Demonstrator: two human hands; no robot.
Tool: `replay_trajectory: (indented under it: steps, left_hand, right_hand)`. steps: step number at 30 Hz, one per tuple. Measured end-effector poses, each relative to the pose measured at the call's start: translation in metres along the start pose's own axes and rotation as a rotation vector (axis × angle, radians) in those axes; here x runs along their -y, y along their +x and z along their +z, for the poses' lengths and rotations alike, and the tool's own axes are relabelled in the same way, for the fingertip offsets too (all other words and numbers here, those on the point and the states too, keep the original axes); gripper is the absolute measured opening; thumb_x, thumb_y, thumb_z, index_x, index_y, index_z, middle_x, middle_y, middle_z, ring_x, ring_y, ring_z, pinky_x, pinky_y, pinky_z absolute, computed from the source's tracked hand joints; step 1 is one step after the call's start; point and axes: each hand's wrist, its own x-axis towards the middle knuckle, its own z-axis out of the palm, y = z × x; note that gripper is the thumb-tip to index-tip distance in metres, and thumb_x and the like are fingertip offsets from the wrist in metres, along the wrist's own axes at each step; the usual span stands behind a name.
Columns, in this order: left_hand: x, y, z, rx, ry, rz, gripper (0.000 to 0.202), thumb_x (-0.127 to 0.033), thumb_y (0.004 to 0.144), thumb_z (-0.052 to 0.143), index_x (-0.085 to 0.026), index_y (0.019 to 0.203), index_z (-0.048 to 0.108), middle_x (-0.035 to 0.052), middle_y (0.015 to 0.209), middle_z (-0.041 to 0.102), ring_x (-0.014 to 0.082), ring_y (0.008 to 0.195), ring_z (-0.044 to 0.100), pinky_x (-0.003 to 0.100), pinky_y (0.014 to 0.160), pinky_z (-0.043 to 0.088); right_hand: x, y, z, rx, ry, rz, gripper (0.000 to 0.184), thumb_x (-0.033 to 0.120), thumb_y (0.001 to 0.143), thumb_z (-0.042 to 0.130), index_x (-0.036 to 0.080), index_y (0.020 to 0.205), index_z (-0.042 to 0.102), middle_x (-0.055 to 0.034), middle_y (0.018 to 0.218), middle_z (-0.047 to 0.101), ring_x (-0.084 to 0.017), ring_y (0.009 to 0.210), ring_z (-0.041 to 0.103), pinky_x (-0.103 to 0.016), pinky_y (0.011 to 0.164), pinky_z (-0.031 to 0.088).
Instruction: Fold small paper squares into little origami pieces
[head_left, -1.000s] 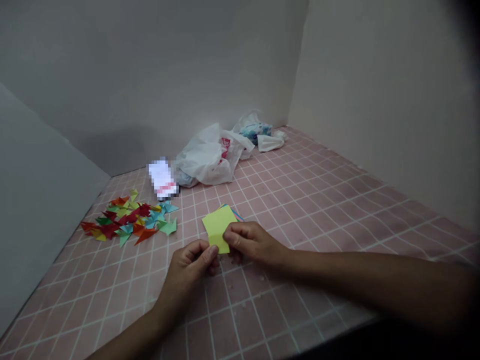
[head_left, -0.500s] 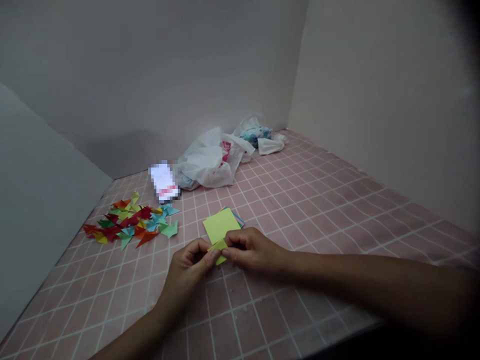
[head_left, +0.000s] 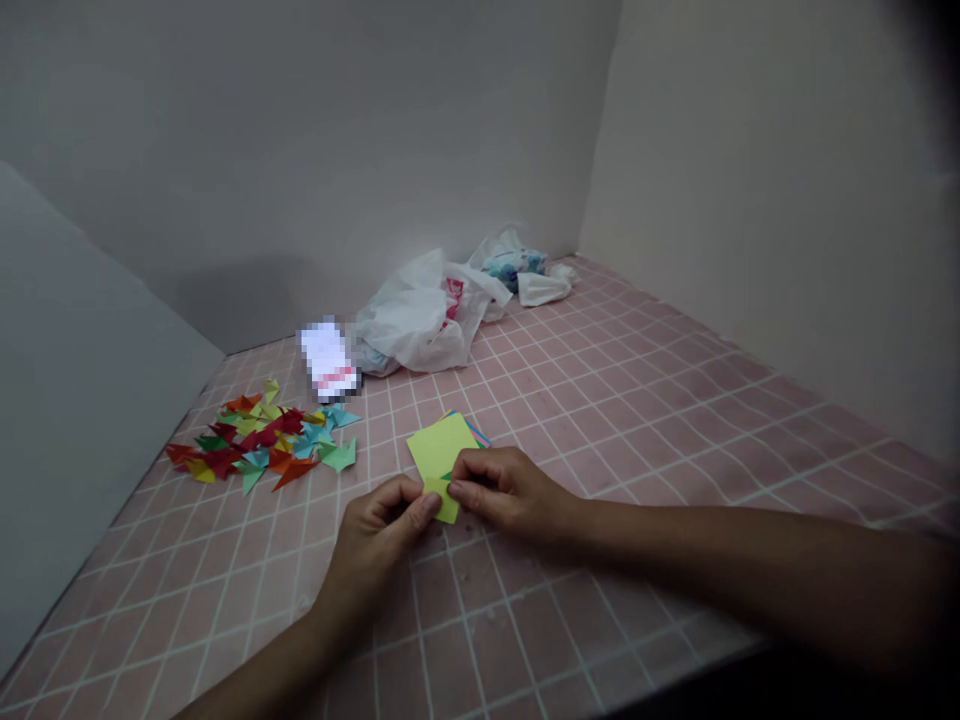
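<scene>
Clock centred on the yellow slip (head_left: 442,506), 12 pointing away from the wearer.

Surface (head_left: 645,400): pink, ruled with a white grid; lines ripple toward 3. Few pale flecks toward 5. Near edge runs off at 4, dark beyond.

Room: plain grey back wall (head_left: 337,130) across 12, broad shadow at about 10:30. Right wall (head_left: 765,190) at 2, meeting the back wall in a corner near 1. Left panel (head_left: 82,400) between 9 and 10. Light dim.

Grip: left hand (head_left: 386,520) at 8, thumb and forefinger pinched on the slip. Right hand (head_left: 514,500) at 3, fingertips closed on its opposite side. Slip sits between them, at the near end of the stack (head_left: 441,441); contact with the stack cannot be told.

Stack at 12: yellow sheet on top, other colours showing at its right edge. Folded papers (head_left: 262,440), many-coloured, between 9 and 10. Phone (head_left: 328,360), screen lit and pixelated, near 11. White bag (head_left: 420,320) at 12; second bag (head_left: 517,262) past it, toward 1.
</scene>
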Motion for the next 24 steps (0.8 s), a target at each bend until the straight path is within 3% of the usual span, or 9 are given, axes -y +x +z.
replay_trajectory:
  steps: [8,19,24]
  left_hand:
    - [-0.0103,-0.0061,0.0037,-0.023,0.014,0.068,0.026,-0.038,0.081,0.070,-0.016,0.068,0.069,0.0000,0.065,0.059,0.0125,0.062,0.050,0.023,0.059,0.039]
    - [-0.0056,-0.0053,0.0049,-0.036,-0.116,0.042,0.023,-0.036,0.080,0.073,-0.017,0.068,0.070,-0.0027,0.058,0.058,0.0091,0.055,0.051,0.018,0.053,0.040]
    - [-0.0036,-0.0048,0.0065,-0.047,-0.175,0.007,0.018,-0.033,0.080,0.074,-0.017,0.072,0.072,-0.0033,0.056,0.061,0.0081,0.052,0.052,0.017,0.051,0.041]
  right_hand:
    - [-0.0003,-0.0025,0.0024,-0.017,0.063,-0.004,0.019,0.027,0.086,0.057,0.017,0.071,0.054,0.0021,0.061,0.053,-0.010,0.056,0.046,-0.023,0.054,0.035]
    - [-0.0010,-0.0048,0.0034,0.001,0.088,-0.041,0.022,0.033,0.087,0.062,0.016,0.074,0.056,0.0020,0.063,0.053,-0.011,0.058,0.047,-0.023,0.054,0.036]
    - [0.0012,-0.0048,0.0029,0.006,0.156,-0.002,0.023,0.032,0.093,0.050,0.016,0.078,0.055,0.0013,0.064,0.053,-0.011,0.056,0.050,-0.023,0.054,0.039]
